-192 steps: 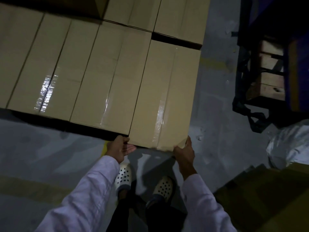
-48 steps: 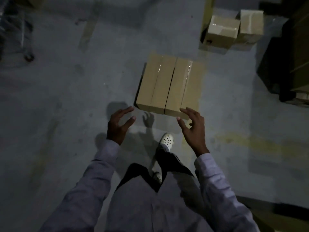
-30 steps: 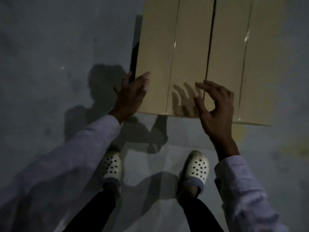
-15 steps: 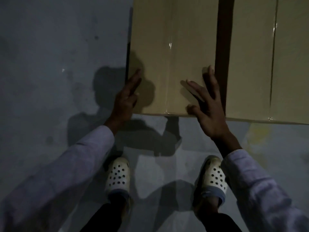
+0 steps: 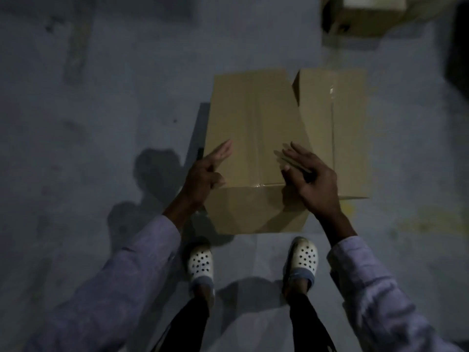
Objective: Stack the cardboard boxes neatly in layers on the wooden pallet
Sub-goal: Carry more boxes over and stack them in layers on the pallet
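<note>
Two tan taped cardboard boxes lie side by side on the grey floor ahead of my feet. The left cardboard box is tilted up off the floor, with its near face showing. My left hand grips its near left corner, one finger stretched over the top. My right hand holds its right edge, thumb on top and fingers reaching into the gap beside the right cardboard box, which sits flat. The wooden pallet is out of view.
More cardboard boxes sit on the floor at the top right. A dark object fills the far right edge. My white clogs stand just short of the boxes. Bare concrete floor stretches to the left.
I turned from the stacked pallet and walked to two boxes on the floor. Both hands closed on the left box, which has tilted up and parted from the right one.
</note>
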A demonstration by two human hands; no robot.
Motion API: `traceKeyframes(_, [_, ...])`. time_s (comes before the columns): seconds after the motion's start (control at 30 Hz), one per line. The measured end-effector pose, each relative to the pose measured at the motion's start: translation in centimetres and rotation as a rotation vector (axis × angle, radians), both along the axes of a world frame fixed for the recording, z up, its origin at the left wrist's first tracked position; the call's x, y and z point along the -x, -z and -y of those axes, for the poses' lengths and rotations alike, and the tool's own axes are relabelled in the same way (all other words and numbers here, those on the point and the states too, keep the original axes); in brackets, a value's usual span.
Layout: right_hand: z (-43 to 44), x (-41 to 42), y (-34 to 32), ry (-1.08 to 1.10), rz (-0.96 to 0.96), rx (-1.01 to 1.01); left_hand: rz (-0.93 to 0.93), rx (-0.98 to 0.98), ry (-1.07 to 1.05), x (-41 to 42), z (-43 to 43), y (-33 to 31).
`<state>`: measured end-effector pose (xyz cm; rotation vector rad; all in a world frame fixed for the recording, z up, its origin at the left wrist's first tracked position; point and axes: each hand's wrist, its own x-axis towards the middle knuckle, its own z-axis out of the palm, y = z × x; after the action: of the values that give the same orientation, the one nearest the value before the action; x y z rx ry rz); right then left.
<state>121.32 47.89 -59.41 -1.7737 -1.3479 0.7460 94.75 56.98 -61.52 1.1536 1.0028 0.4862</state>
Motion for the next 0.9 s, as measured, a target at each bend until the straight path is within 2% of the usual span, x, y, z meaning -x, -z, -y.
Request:
traceKeyframes(0.2, [3.5, 3.6, -22.2, 0.097, -0.004, 0.063, -0.026, -0.108, 0.013, 3.0, 0.8, -23.2])
traceKeyframes(0.37, [10.4, 6.3, -34.6, 0.212, -0.047, 0.057, -0.037, -0.139, 0.131, 3.4, 3.7, -34.6])
traceKeyframes(0.6, [25.6, 5.1, -43.7, 0.441, -0.032, -0.028, 0.027, -0.212, 0.350, -2.1, 13.1, -45.0])
traceKeyframes(0.77, [41.2, 4.5, -45.4, 0.685, -0.022, -0.115, 0.101, -0.254, 0.619, -8.8, 24.9, -48.9])
traceKeyframes(0.9, [54.8, 3.7, -45.9, 0.911, -0.005, -0.138, 0.102, -0.283, 0.842, -15.2, 35.8, -49.8])
